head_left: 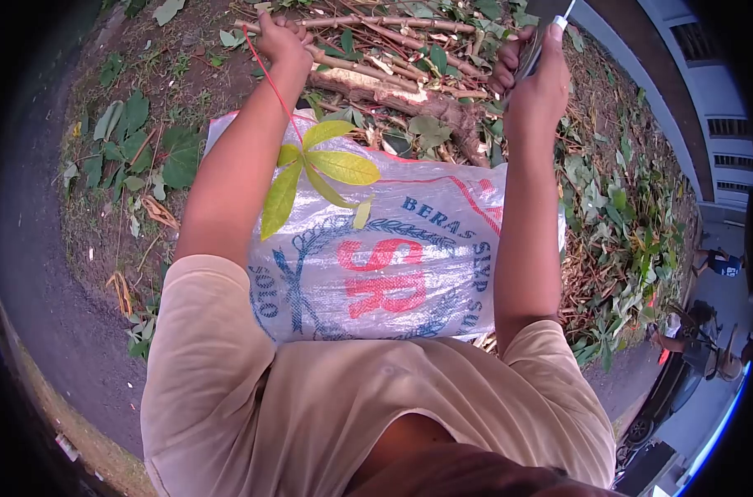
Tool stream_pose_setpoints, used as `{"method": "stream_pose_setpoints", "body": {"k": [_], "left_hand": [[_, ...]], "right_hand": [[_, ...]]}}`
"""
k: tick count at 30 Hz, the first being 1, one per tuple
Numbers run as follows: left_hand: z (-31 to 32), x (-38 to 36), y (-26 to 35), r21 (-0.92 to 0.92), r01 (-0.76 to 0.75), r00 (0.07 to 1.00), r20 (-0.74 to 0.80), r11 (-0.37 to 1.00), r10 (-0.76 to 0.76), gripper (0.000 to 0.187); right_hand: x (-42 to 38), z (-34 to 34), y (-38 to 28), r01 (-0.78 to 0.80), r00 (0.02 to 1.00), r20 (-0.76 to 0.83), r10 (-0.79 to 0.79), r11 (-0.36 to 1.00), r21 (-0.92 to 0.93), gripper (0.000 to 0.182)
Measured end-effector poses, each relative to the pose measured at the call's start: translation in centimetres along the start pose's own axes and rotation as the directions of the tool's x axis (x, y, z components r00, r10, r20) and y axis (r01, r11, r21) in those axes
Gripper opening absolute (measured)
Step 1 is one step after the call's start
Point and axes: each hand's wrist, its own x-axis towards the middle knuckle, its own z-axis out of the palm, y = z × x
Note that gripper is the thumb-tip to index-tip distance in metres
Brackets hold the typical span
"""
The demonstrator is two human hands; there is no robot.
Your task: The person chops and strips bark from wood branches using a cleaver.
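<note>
My left hand [283,40] is closed around a cut plant stem [331,60] at the top of the view. From the stem by this hand hangs a red leaf stalk [270,81], ending in a yellow-green leaf [343,167] with several lobes. My right hand [540,79] is wrapped around the handle of a knife [560,22]. Its white collar and a thin bit of blade show; the rest of the blade is out of view. A white woven rice sack [451,273] with red and blue print lies across my lap, below both hands.
Cut stems and a thick branch [393,91] lie on the ground ahead. Leaf litter [617,248] covers the right side, green leaves [136,141] the left. A paved strip [45,273] runs at far left. Other people [708,352] and a dark car [666,398] are at far right.
</note>
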Motion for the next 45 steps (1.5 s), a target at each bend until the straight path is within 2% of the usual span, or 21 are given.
{"method": "stream_pose_setpoints", "body": {"k": [2, 4, 6, 8, 11, 12, 15, 17, 18, 20, 21, 23, 24, 25, 26, 27, 31, 35, 41, 43, 45], "left_hand": [[-0.1, -0.1, -0.9, -0.014, 0.011, 1.0, -0.001, 1.0, -0.011, 0.052], [-0.1, -0.1, -1.4, -0.008, 0.014, 1.0, 0.006, 1.0, -0.014, 0.052], [-0.1, -0.4, -1.2, 0.029, 0.029, 1.0, 0.009, 0.999, -0.029, 0.053], [-0.2, -1.0, -1.0, 0.064, 0.035, 0.999, 0.014, 0.997, -0.036, 0.053], [-0.3, -0.6, -1.2, -0.043, 0.029, 0.999, 0.013, 0.999, -0.029, 0.056], [-0.7, -1.1, -1.4, -0.031, 0.045, 0.999, 0.009, 0.999, -0.045, 0.056], [0.2, -1.0, -1.0, 0.014, 0.028, 1.0, 0.008, 0.999, -0.029, 0.057], [0.1, -0.9, -1.0, 0.024, 0.034, 0.999, 0.007, 0.999, -0.034, 0.058], [0.0, -0.7, -1.2, 0.022, 0.027, 0.999, 0.022, 0.999, -0.027, 0.058], [-0.6, 0.0, -1.5, 0.038, 0.03, 0.998, 0.048, 0.999, -0.031, 0.057], [-0.6, 0.0, -1.5, 0.052, 0.022, 0.998, 0.058, 0.998, -0.025, 0.057], [-0.3, -0.3, -1.2, 0.061, 0.005, 0.998, 0.067, 0.998, -0.009, 0.056], [-0.2, -0.7, -1.2, 0.06, -0.002, 0.998, 0.07, 0.998, -0.003, 0.056], [0.0, -1.3, -1.3, 0.071, -0.003, 0.998, 0.064, 0.997, -0.002, 0.057], [0.4, -1.5, -1.4, 0.077, -0.007, 0.998, 0.064, 0.997, 0.002, 0.057], [0.3, -1.2, -1.1, 0.042, 0.006, 1.0, 0.024, 0.999, -0.007, 0.058], [-0.3, -0.2, -1.5, -0.021, -0.006, 1.0, 0.019, 1.0, 0.007, 0.058], [-0.4, -0.3, -2.5, -0.027, 0.016, 0.994, 0.107, 1.0, -0.013, 0.06], [-0.5, -1.3, -5.6, -0.008, 0.103, 0.982, 0.163, 0.995, -0.1, 0.058], [-0.3, -1.8, -5.5, 0.042, 0.08, 0.987, 0.137, 0.996, -0.085, 0.055], [-0.7, -1.0, -6.1, 0.023, 0.109, 0.99, 0.091, 0.994, -0.111, 0.053]], "right_hand": [[-0.2, 0.6, 1.4, 0.233, 0.973, 0.006, -0.233, 0.972, -0.032, 0.042], [-1.3, 0.6, 8.5, 0.304, 0.95, -0.049, -0.308, 0.949, -0.085, 0.045], [-3.9, -1.9, 17.5, -0.151, 0.989, -0.048, 0.143, 0.945, -0.289, 0.047], [-6.2, -2.7, 20.4, -0.565, 0.821, -0.123, 0.557, 0.762, -0.317, 0.048], [-4.5, -2.2, 16.6, -0.726, 0.687, -0.074, 0.723, 0.687, -0.031, 0.047], [-3.7, -2.5, 15.5, -0.704, 0.709, -0.041, 0.704, 0.71, 0.028, 0.047], [-1.5, -0.1, 5.8, -0.464, 0.886, -0.02, 0.463, 0.886, -0.015, 0.045], [-0.1, 0.7, -0.7, -0.136, 0.989, 0.049, 0.137, 0.99, -0.025, 0.047], [0.7, 0.8, -3.0, 0.056, 0.994, 0.094, -0.053, 0.998, -0.034, 0.049], [1.3, 2.6, -6.5, 0.402, 0.912, -0.081, -0.402, 0.916, -0.021, 0.044], [1.4, 2.4, -4.8, 0.393, 0.916, -0.076, -0.393, 0.919, -0.023, 0.044], [1.4, 1.4, 3.2, 0.623, 0.782, -0.124, -0.61, 0.764, 0.168, 0.049], [-0.6, 1.0, 10.0, 0.434, 0.898, -0.123, -0.422, 0.895, 0.101, 0.049], [-3.7, -0.8, 16.2, -0.084, 0.996, -0.012, 0.084, 0.996, -0.024, 0.051], [-5.4, -2.5, 21.1, -0.7, 0.705, -0.031, 0.708, 0.689, -0.186, 0.05], [-5.7, -3.4, 22.0, -0.817, 0.572, -0.01, 0.82, 0.571, 0.087, 0.047], [-5.4, -1.9, 16.7, -0.743, 0.669, -0.092, 0.738, 0.665, -0.07, 0.044], [-2.1, -0.5, 9.2, -0.404, 0.914, -0.049, 0.402, 0.914, -0.038, 0.045], [-2.4, 0.8, 7.4, 0.102, 0.993, -0.053, -0.108, 0.99, -0.093, 0.04], [-4.5, -0.5, 14.6, -0.023, 0.998, -0.063, 0.013, 0.987, -0.156, 0.044], [-6.1, -3.2, 22.7, -0.297, 0.951, -0.055, 0.304, 0.849, -0.438, 0.048]]}}
